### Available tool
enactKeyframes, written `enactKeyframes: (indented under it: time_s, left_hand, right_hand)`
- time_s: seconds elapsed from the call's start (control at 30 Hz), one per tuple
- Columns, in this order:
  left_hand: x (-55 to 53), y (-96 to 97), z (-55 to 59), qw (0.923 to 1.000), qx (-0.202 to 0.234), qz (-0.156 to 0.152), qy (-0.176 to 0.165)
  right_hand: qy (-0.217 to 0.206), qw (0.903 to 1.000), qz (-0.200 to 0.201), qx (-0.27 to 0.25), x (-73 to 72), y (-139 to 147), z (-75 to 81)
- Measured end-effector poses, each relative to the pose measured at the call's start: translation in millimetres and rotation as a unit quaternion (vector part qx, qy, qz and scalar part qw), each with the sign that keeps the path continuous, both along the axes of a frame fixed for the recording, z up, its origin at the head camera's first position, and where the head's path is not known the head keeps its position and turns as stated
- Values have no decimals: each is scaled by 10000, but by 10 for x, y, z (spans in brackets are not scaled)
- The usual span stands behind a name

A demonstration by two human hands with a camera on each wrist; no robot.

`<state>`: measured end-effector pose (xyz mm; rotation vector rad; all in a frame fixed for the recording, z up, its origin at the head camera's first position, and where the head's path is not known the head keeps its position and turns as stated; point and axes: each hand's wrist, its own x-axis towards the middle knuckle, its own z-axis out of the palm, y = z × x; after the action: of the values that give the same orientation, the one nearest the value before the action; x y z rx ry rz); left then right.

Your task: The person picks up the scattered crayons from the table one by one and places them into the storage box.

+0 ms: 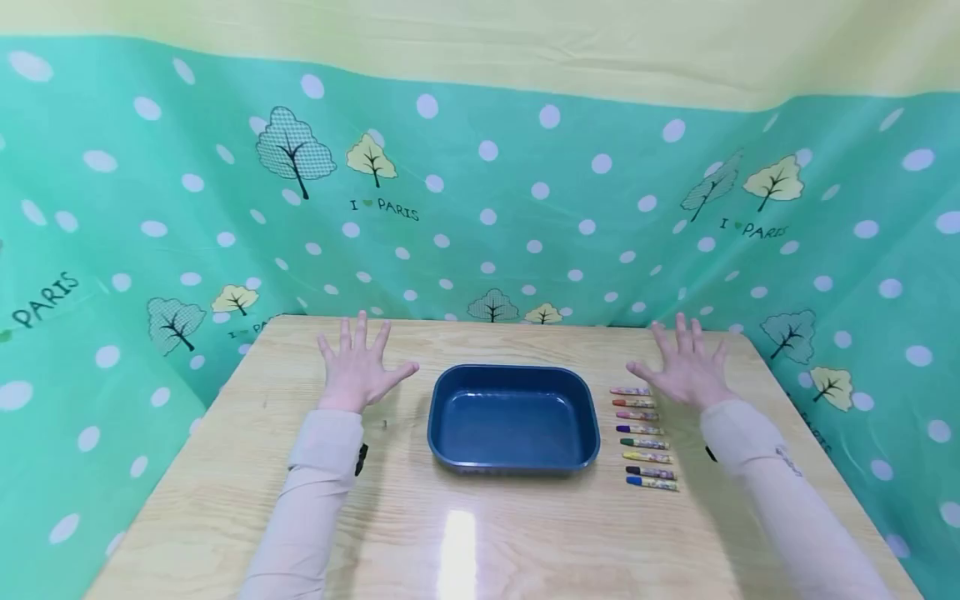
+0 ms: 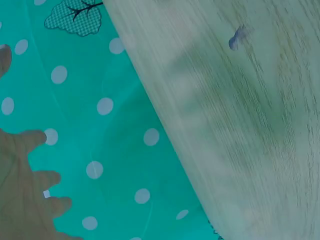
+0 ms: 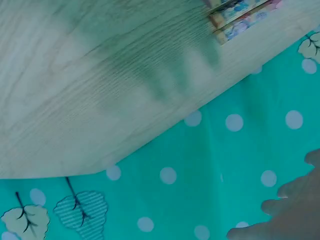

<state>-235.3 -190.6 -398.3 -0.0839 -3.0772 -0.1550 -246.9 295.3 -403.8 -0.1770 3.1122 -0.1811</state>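
My left hand (image 1: 357, 371) is spread with its fingers straight, over the table to the left of a dark blue rectangular tray (image 1: 513, 462). On the other side my right hand (image 1: 686, 371) is spread the same way, nearest to the top of a column of crayons. Neither hand holds anything. The several crayons lie side by side right of the tray, among them an orange crayon (image 1: 633, 403), a green crayon (image 1: 645, 444), a yellow crayon (image 1: 647, 457) and a blue crayon (image 1: 652, 483). In the right wrist view, crayon ends (image 3: 245, 22) show at the top edge.
A light wooden table (image 1: 525, 542) carries everything. Behind it and along both sides hangs a green curtain (image 1: 487, 183) with white dots and trees. A small dark mark (image 2: 237, 39) shows on the tabletop in the left wrist view.
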Motion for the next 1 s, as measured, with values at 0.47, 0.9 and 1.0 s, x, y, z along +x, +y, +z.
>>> enactKeyframes:
  time_s: [0.47,0.9,1.0]
  left_hand:
    - [266,37,557,9984,271,-500,-61]
    - [671,236,637,9745,1709,-927,1120]
    - [743,259,588,9551,2438,-948,1392]
  right_hand:
    - [443,9857,415,-1573,192,-237,274]
    - [481,9412,94,-3344,476,-377,226]
    - [403,9261,36,-3752,511,-384,165]
